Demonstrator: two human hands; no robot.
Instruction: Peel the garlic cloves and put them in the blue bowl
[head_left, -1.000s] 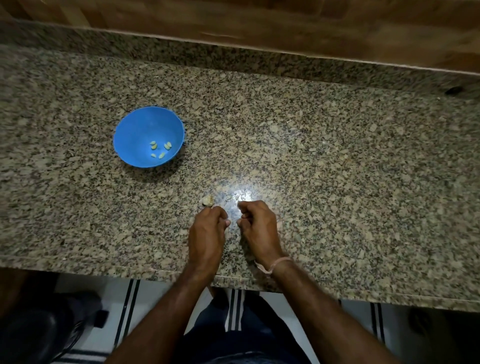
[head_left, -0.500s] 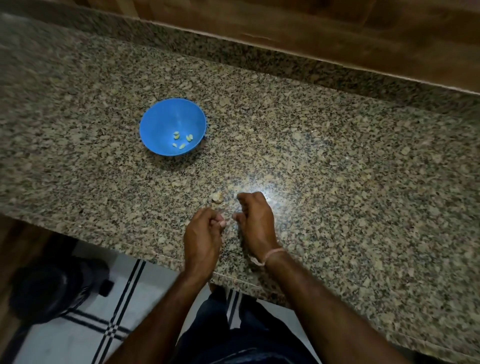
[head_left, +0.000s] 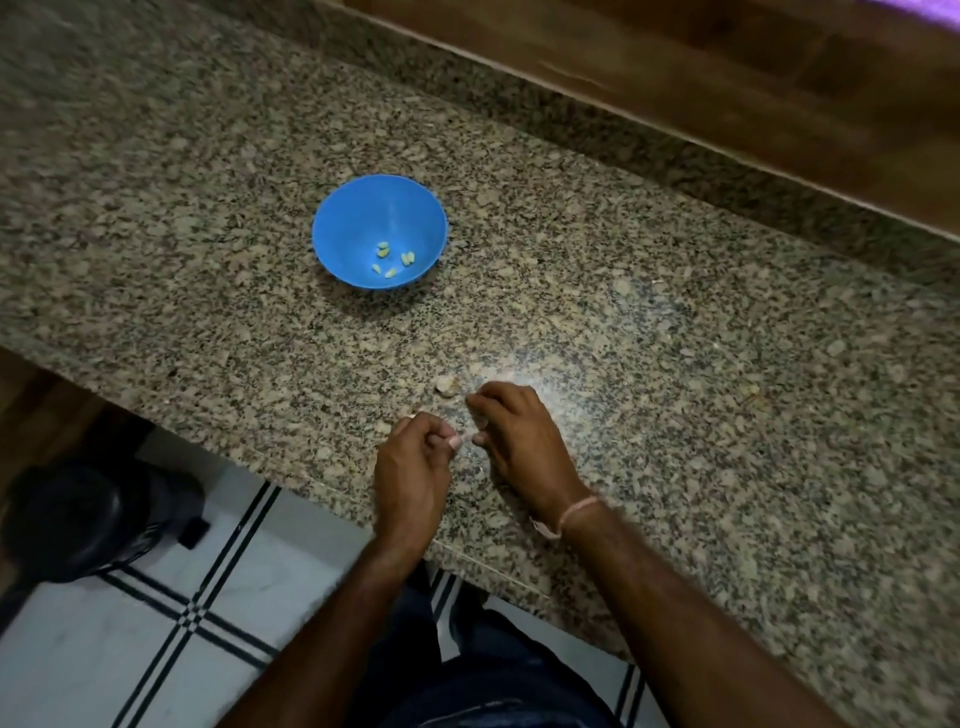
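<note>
The blue bowl (head_left: 343, 218) stands on the granite counter, beyond my hands and to their left, with several peeled pale cloves (head_left: 392, 258) on its bottom. My left hand (head_left: 413, 467) and my right hand (head_left: 519, 436) lie close together near the counter's front edge, fingers curled. Their fingertips meet around a small pale garlic clove (head_left: 459, 441), which the fingers mostly hide. A loose garlic piece (head_left: 445, 385) lies on the counter just beyond my right fingertips.
The speckled granite counter (head_left: 675, 364) ends at a wooden wall (head_left: 727, 78) at the back. Its front edge runs right under my wrists. Below on the left are a tiled floor (head_left: 156, 649) and a dark round object (head_left: 83, 519).
The view has swung and tilted, so the bowl sits further right in the picture and more floor shows. My hands have stayed together at the same spot, working at their fingertips.
</note>
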